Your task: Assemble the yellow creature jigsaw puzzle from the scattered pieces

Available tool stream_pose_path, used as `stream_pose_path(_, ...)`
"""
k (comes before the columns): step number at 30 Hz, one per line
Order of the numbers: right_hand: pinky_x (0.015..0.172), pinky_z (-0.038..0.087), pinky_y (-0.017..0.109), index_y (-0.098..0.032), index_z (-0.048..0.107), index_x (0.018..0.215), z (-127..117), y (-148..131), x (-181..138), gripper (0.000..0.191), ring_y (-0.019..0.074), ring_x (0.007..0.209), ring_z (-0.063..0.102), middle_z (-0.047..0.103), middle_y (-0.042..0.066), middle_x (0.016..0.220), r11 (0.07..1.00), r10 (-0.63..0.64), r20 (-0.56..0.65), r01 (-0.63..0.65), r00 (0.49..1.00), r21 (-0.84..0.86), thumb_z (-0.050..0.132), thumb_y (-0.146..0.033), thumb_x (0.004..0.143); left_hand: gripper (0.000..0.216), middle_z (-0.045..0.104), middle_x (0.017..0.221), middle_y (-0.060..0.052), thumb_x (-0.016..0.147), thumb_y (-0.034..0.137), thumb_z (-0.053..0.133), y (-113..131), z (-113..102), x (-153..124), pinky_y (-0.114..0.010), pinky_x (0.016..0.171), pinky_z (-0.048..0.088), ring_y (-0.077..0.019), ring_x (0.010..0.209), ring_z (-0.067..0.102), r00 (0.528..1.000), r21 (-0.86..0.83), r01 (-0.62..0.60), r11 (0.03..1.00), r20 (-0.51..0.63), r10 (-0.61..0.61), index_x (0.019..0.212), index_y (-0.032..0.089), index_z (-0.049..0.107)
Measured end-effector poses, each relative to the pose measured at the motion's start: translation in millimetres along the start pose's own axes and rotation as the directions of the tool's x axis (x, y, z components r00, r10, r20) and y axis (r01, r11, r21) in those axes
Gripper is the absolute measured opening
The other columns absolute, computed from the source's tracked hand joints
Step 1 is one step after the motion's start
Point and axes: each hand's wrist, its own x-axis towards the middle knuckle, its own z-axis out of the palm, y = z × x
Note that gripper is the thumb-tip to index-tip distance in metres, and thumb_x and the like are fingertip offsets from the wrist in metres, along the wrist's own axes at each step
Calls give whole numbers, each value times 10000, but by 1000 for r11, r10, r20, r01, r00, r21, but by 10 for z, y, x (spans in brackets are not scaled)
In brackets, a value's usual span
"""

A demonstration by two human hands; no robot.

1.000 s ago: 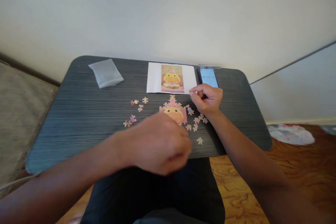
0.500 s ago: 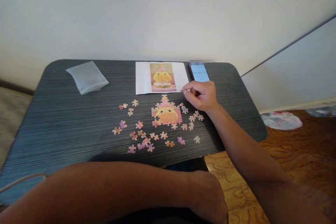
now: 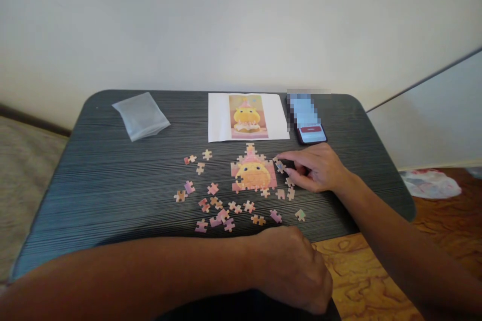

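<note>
My right hand [image 3: 314, 168] reaches over the table's right side, with thumb and index finger at either end of a small pair of puzzle pieces [image 3: 280, 166]. Just left of them lies the partly assembled jigsaw puzzle [image 3: 254, 173], showing a yellow character in a pink hat, with a gap at its left side. Loose puzzle pieces [image 3: 223, 216] are scattered left of and below it. At the table's front edge my left hand [image 3: 291, 266] is curled into a loose fist, back upward; its fingertips are hidden and nothing shows in it.
A paper sheet with the printed picture [image 3: 246, 118] lies behind the puzzle. To its right is a phone [image 3: 311, 128] with a lit screen, partly blurred. A clear plastic bag [image 3: 142, 116] rests at the table's back left. The wall [image 3: 241, 25] rises behind the table.
My right hand has come down from beside the paper and phone to the pair of pieces. The phone is now uncovered. My left fist has shifted up slightly, and the camera view has moved.
</note>
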Motion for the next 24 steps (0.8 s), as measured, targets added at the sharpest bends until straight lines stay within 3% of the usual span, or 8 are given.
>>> stream_pose_path(5,558,446,285,-190,727,1329,20,-15,12,341,101,490,617,651,-114,602,1000,-6,13,6,1000,14,724,-294,1004,194,662,663,-54,998,181,682,0,78,15,-364,410,333,-208,524,619,999,48,35,998,-33,-33,809,151,714)
stream_pose_path(14,548,458,286,-211,801,1153,41,67,-2,193,107,492,624,713,-75,649,999,-7,-76,10,997,44,702,-237,989,233,693,708,-70,984,187,742,-8,141,3,-349,422,294,-220,546,618,991,-31,119,992,58,-117,759,160,689)
stream_pose_path(19,550,440,284,-231,791,1319,46,73,1,360,107,489,599,686,-94,619,995,-20,-93,28,995,94,707,-229,969,219,674,712,-68,1008,189,699,-14,160,-3,-355,434,316,-225,554,623,991,-25,108,994,80,-106,790,160,693)
stream_pose_path(24,534,367,323,-238,805,1281,20,83,28,331,115,491,569,676,-83,620,994,-99,-25,100,995,35,681,-236,974,201,631,703,-61,992,166,703,-40,139,-25,-350,441,287,-219,552,599,995,17,58,998,75,-59,793,152,684)
